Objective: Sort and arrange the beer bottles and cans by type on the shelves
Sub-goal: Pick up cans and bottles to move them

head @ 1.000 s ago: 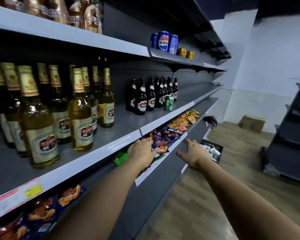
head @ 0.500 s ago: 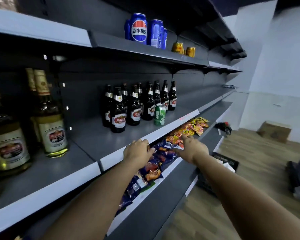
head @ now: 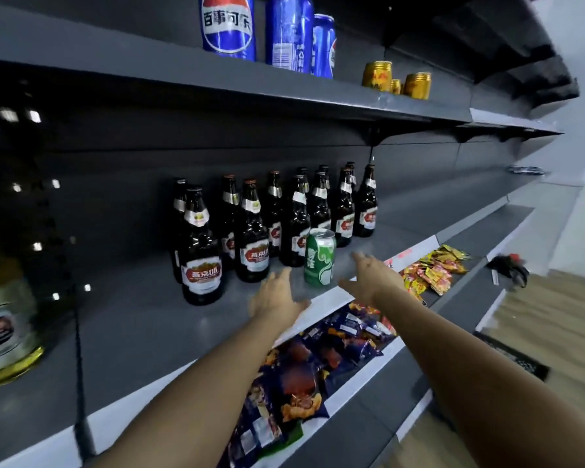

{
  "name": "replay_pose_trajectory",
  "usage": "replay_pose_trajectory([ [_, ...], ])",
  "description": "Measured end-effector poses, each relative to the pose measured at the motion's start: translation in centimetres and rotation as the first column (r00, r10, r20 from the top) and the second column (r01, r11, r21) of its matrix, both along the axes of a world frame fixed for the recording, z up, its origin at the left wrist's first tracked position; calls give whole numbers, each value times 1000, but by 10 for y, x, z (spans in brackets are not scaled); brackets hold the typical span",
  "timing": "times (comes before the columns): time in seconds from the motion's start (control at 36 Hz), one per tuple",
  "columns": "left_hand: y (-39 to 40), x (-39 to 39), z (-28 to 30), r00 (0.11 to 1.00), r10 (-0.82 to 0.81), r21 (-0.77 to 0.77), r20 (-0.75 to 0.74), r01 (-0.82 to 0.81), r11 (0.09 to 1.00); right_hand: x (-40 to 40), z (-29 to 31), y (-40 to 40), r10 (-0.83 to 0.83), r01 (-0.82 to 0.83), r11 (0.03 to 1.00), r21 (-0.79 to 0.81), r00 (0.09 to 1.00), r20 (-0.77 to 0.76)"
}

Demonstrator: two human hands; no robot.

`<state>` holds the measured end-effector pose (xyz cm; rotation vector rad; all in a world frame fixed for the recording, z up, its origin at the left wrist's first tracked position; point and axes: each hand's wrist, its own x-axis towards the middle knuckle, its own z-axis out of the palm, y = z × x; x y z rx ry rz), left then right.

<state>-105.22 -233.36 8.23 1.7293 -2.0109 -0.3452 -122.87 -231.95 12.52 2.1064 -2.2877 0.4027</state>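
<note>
- Reaching toward the green can (head: 320,257), both hands are out over the middle shelf (head: 142,332); landmark for all notes below is that can.
- Left hand (head: 275,298): just left of the can and nearer the camera, fingers straight and loosely spread, holding nothing, not touching the can.
- Right hand (head: 374,276): just right of the can, fingers extended and spread, empty; a gap shows between it and the can.
- Green can stands upright near the shelf's front edge, directly in front of the dark beer bottles (head: 250,231), close to or touching the nearest one behind it; cannot tell which.
- Dark bottles stand in a tight cluster behind and to the left of the can. A pale-labelled bottle (head: 4,319) sits far left of it, blurred.
- Above the can, on the upper shelf: blue cola cans (head: 228,25) and, further right, small gold cans (head: 377,75).
- Below the can: snack packets (head: 304,366) on the lower shelf.
- Judgement: the can is the odd item among bottles, likely the next pick.
- Risks: the can sits near the lip, so a nudge from either hand before a grip closes could tip it off onto the snacks. A sweep too deep could knock the front bottle, and packed glass may topple in a chain.
</note>
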Motion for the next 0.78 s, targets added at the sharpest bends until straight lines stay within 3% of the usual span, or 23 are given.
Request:
replay_pose_trajectory([
  [0.08,-31,-14,-2,997,1,27,-72,1,1000,2,3,-33,3,-2,1000,-11,997,77],
  [0.47,-96,-64,-8,911,124,192,-393,-50,980,3,-1,-116,196,-186,979,-83,970,143],
  [0.78,-33,-51,9,803,329,43,-496,-356,933,22,22,-89,505,-475,863,-175,827,245],
])
